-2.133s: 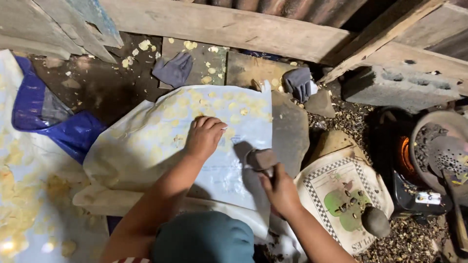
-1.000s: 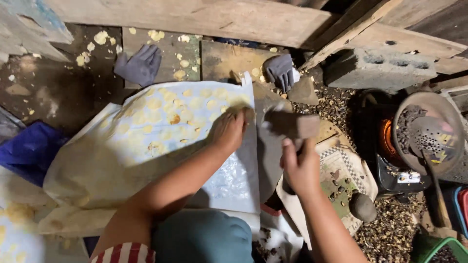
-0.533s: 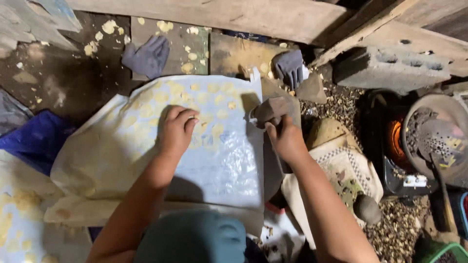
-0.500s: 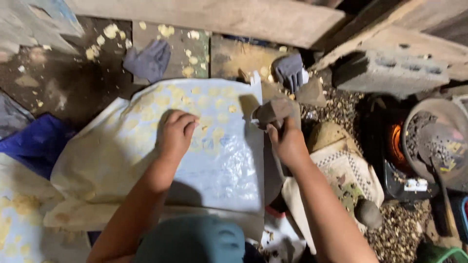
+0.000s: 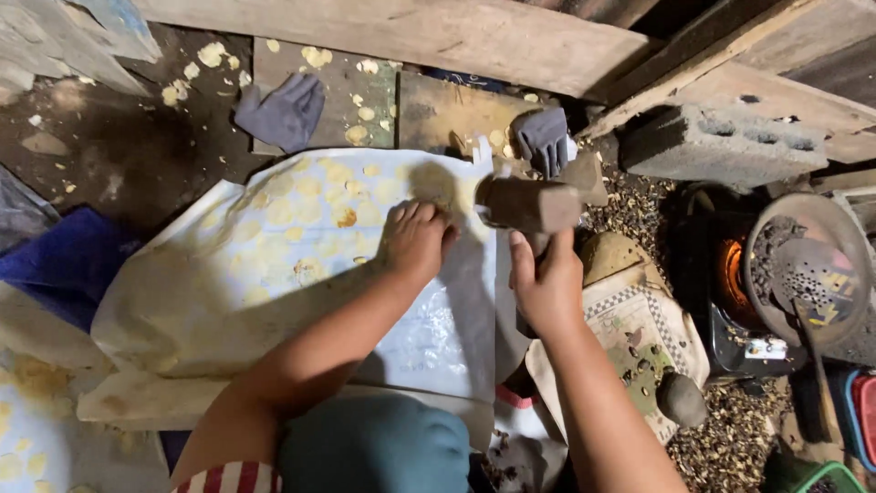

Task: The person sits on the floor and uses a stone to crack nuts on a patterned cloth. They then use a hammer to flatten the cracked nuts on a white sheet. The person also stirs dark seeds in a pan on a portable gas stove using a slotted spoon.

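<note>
- Centre frame: the fingers (image 5: 429,219) of the left hand (image 5: 415,242) lie flat and slightly spread, pressing the white sheet (image 5: 274,274) at its upper right corner, holding nothing.
- Just right of them, the right hand (image 5: 547,288) is clamped round the handle of a wooden mallet (image 5: 527,204), whose blocky head hovers with its long axis running left to right, apart from the left fingertips but close beside them.
- Yellow flattened pieces (image 5: 342,216) dot the sheet up and left of the left hand, the nearer hand to them.
- Compared with half a second ago, the mallet head sits higher and nearer the left hand, which has slid right toward the sheet's edge.
- Far right: a glowing stove (image 5: 730,274) under a perforated pan (image 5: 808,269); grey gloves (image 5: 283,110) lie at top.
</note>
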